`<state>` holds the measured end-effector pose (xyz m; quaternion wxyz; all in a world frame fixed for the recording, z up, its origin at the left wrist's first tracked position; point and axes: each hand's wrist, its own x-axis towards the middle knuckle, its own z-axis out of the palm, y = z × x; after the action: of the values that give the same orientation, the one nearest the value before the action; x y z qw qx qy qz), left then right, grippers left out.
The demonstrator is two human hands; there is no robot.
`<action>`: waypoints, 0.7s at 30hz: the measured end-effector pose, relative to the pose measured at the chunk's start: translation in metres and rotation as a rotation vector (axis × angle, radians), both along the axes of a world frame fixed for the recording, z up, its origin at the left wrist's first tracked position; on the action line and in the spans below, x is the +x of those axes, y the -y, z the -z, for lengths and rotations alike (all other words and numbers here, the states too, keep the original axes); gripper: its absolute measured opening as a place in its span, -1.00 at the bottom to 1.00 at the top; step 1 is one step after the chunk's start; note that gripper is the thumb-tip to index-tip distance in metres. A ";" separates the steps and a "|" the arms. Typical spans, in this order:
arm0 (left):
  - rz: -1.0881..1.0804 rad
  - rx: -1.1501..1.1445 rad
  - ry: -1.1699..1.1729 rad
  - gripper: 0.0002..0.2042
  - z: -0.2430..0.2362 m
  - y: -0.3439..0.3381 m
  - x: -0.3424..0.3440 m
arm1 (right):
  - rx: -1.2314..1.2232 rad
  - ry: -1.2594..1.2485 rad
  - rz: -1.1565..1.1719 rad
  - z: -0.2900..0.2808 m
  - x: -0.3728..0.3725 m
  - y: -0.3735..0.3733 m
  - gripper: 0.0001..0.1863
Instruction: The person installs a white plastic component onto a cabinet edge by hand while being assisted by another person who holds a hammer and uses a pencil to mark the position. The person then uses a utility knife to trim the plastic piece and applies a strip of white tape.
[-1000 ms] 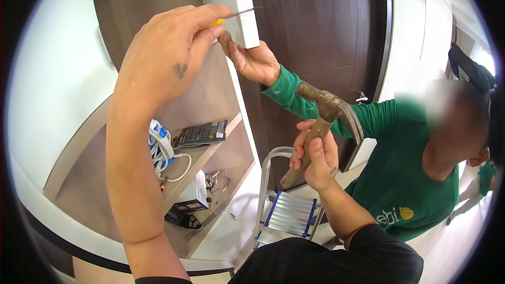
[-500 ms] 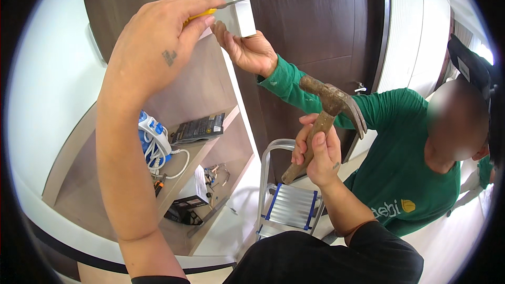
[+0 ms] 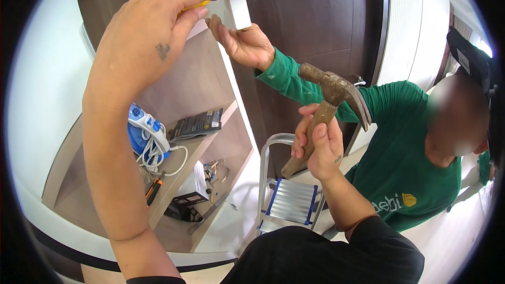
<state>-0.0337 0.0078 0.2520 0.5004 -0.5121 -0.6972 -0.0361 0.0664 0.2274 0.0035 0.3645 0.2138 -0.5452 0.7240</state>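
Up and leftward in view drift the left hand (image 3: 139, 34) and the white panel (image 3: 240, 13) together, while the right hand (image 3: 329, 155) edges upward with its hammer (image 3: 327, 104)! Left thumb and fingers pinch a yellow-handled tool (image 3: 195, 6), its thin, hook-tipped blade running out rightward across the panel; whether they touch, I can't tell. Just below that pinch, a co-worker's hand (image 3: 244, 48) reaches the panel's lower end, green sleeve (image 3: 286, 76) trailing right. Over to the right grip: fingers wrapped snugly around the wooden handle, hammer head above them, claw curving down to the right. Beneath that fist stands a metal stepladder (image 3: 291, 202). And well below the left hand, beside the forearm, sit a blue-and-white corded appliance (image 3: 149, 126) and a black packet (image 3: 195, 125)!
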 end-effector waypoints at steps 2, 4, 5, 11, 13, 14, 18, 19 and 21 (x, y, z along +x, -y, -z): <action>-0.038 -0.010 0.004 -0.72 -0.002 -0.003 0.004 | 0.010 -0.003 0.018 -0.004 0.000 -0.001 -0.46; -0.117 -0.019 0.048 -0.72 -0.006 -0.003 0.015 | 0.030 0.002 0.036 -0.011 0.000 0.000 -0.47; -0.131 -0.025 0.007 -0.73 -0.006 -0.004 0.014 | 0.065 0.010 0.054 -0.015 -0.001 0.000 -0.43; -0.123 -0.029 -0.069 -0.73 -0.004 -0.006 0.017 | 0.170 -0.029 0.132 -0.047 0.001 0.004 -0.35; -0.120 -0.018 -0.006 -0.73 -0.004 -0.003 0.009 | 0.186 -0.052 0.156 -0.057 0.001 0.005 -0.35; -0.100 -0.023 -0.022 -0.73 -0.003 -0.001 0.006 | 0.183 -0.064 0.163 -0.061 0.002 0.007 -0.35; -0.028 -0.022 -0.031 -0.71 -0.001 0.002 -0.004 | 0.105 -0.130 0.159 -0.073 0.003 0.014 -0.46; -0.016 -0.019 -0.019 -0.71 0.000 0.002 -0.005 | 0.069 -0.150 0.146 -0.073 0.002 0.015 -0.52; -0.015 -0.018 0.070 -0.71 -0.002 0.001 -0.001 | 0.156 -0.138 0.190 -0.072 -0.001 0.009 -0.45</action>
<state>-0.0351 0.0063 0.2537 0.4713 -0.5098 -0.7183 -0.0438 0.0653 0.2183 0.0760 0.4501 0.2381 -0.5914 0.6253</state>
